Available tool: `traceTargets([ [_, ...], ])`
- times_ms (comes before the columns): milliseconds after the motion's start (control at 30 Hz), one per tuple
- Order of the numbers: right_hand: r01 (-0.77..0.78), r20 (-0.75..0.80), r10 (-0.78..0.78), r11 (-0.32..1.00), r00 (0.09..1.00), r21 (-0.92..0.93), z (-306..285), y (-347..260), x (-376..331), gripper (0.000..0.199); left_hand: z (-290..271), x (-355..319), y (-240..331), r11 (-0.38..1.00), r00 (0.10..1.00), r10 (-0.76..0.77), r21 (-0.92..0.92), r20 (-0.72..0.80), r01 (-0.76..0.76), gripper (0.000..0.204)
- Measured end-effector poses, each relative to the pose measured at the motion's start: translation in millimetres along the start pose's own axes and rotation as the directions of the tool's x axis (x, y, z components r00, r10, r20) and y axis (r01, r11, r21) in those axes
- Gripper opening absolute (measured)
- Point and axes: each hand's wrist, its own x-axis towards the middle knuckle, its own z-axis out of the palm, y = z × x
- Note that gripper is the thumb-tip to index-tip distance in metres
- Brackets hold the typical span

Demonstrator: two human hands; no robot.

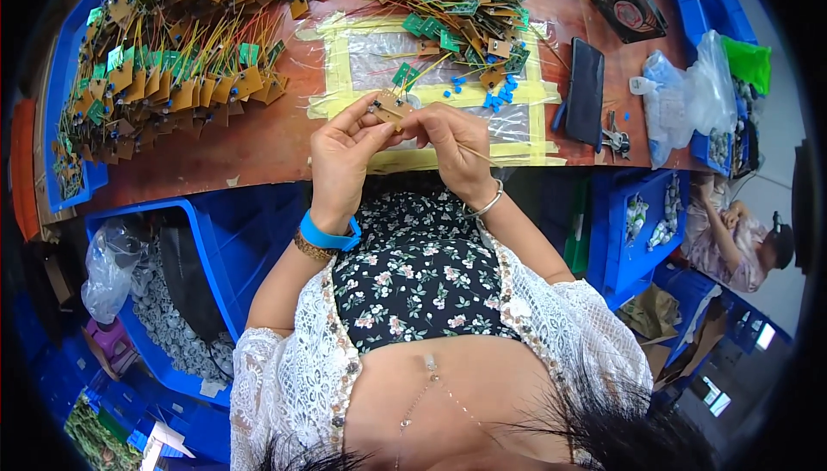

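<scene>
Near the table's front edge, my left hand (338, 161) pinches a small brown circuit board (392, 108) between thumb and fingers. Thin wires run from it to a small green board (405, 76) just beyond. My right hand (458, 148) is closed around a thin tan stick (479, 156), whose rear end sticks out to the right. The right fingertips meet the brown board's right edge; what the stick's front end touches is hidden. Several small blue plastic pieces (500, 95) lie to the right, on a work area edged with yellow tape (340, 66).
A large heap of wired boards (172, 83) fills the table's left; a smaller pile (469, 6) sits at the far middle. On the right are a phone (585, 90), keys (615, 139), a black fan (628, 8) and plastic bags (668, 101). Blue bins (211, 256) stand below; another person (732, 238) sits right.
</scene>
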Motion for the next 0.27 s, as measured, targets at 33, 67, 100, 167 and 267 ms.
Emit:
traceTargets([
  [33,0.055,0.034,-0.051,0.991,0.998,-0.119,-2,-2,1,0.032,1,0,0,1.0,1.0,-0.001,-0.001,0.001,0.001,0.045],
  [67,0.054,0.034,-0.05,0.991,0.998,-0.12,-2,-5,2,0.032,2,0,1,1.0,1.0,-0.01,-0.019,-0.005,0.01,0.045],
  [100,0.104,0.038,-0.098,0.978,0.994,-0.181,-2,-8,2,0.026,3,-1,2,0.999,1.0,-0.019,-0.037,-0.011,0.019,0.045],
  [167,0.152,0.045,-0.145,0.958,0.988,-0.242,-4,-9,1,0.021,3,-2,4,1.0,1.0,-0.01,-0.027,-0.025,0.009,0.045],
  [267,0.234,-0.01,-0.248,0.925,0.969,-0.298,-13,-7,-3,0.018,-4,1,2,1.0,0.999,0.023,0.019,-0.041,-0.023,0.045],
])
